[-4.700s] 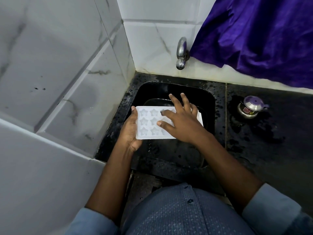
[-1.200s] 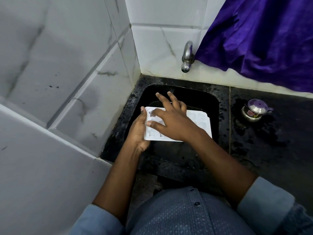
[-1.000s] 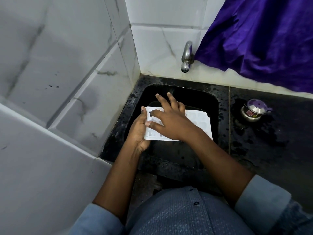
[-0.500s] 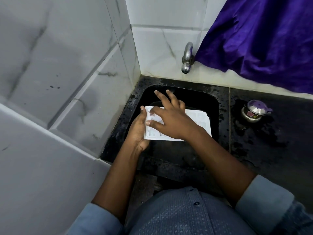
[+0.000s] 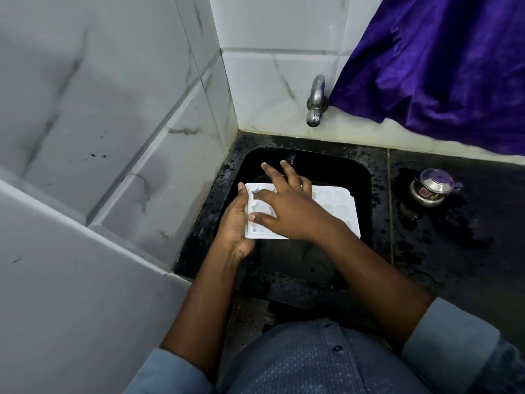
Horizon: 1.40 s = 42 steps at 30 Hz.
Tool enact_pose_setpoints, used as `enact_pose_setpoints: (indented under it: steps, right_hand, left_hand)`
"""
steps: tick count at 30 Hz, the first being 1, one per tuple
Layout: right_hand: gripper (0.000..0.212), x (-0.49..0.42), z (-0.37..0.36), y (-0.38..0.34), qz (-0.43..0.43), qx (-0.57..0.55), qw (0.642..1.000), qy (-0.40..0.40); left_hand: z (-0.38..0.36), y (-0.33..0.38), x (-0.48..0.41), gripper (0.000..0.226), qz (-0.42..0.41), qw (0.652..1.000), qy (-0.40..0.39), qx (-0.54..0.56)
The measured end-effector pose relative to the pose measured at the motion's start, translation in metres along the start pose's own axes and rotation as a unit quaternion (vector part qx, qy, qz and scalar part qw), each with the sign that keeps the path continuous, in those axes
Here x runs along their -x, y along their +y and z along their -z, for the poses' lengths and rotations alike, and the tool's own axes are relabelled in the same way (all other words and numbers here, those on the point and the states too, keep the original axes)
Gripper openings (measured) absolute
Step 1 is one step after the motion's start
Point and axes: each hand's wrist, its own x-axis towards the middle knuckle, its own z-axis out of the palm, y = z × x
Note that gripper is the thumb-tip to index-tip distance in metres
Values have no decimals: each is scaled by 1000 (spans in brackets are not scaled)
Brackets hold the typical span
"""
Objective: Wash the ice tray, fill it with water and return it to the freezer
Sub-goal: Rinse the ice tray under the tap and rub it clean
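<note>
White ice tray [image 5: 338,207] over sink [image 5: 366,177]

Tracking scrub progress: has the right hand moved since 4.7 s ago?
Yes. The right hand has slid left over the ice tray, toward the sink's left rim; it was nearer the tray's right end before.

White ice tray [image 5: 338,206] w/ star moulds, black sink [image 5: 301,260], purple cloth [image 5: 440,66], grey-veined white tiles [image 5: 270,86].

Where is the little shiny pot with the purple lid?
In the head view, the pot sits on the wet black counter, right of the sink and below the purple cloth.
</note>
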Motion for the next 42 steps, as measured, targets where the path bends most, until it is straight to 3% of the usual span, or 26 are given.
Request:
enact_pose_setpoints:
  steps: [5,10,15,20,25,30,36,42]
  right_hand:
    - [47,0,2,0,19,-24,998,49]
    - [54,-1,0,-2,-3,5,1000,4]
    - [45,2,0,-1,13,-23,998,58]
    - [53,2,-1,-1,-13,-2,1000,6]
    - [47,3,0,-2,8,-27,998,61]
    - [55,2,-2,-2,-15,-10,1000,13]
    - [35,6,-6,-3,7,-27,997,74]
    - [46,4,-7,-2,-17,-24,999,15]
  left_hand:
    - [2,-2,-1,77,-15,1000,-11,11]
    - [3,-2,-1,78,-6,1000,-14,10]
    - [4,-3,-3,78,-15,999,-19,22]
    - [5,-4,-5,78,-9,1000,-14,14]
    - [8,-6,-9,76,-17,999,-28,23]
    - [10,-7,-12,78,-15,998,-45,32]
    - [15,-12,-15,69,-18,997,-58,42]
    - [13,-9,-17,72,-3,998,-46,46]
